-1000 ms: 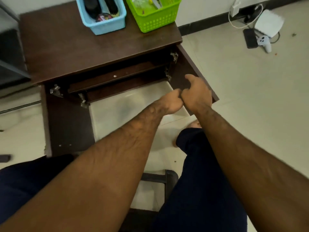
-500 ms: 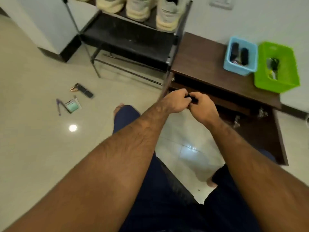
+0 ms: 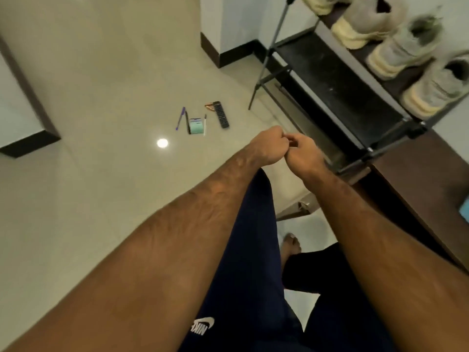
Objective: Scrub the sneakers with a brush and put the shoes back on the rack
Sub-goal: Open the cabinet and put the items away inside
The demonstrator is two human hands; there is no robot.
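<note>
1. Grip first: left hand (image 3: 267,148) and right hand (image 3: 305,154) are both curled into fists, knuckles touching, out in front of the knees. I can't make out anything inside either one. If something tiny is pinched between them, it's hidden.
2. The sneakers (image 3: 403,50) sit in a row on the top shelf of the rack (image 3: 337,90), up and to the right, well apart from the hands.
3. No brush in view. The dark surface (image 3: 418,189) beside the rack is mostly cut off.
4. Remote (image 3: 221,114), notepad (image 3: 196,125) and pens (image 3: 180,118) lie on the floor (image 3: 101,97). They look unrelated.
5. My read: scrubbing hasn't started and no shoe is in hand. The next move needs a hand to uncurl, reach up-right for the nearest sneaker and lift it off the shelf, then go find the brush.
</note>
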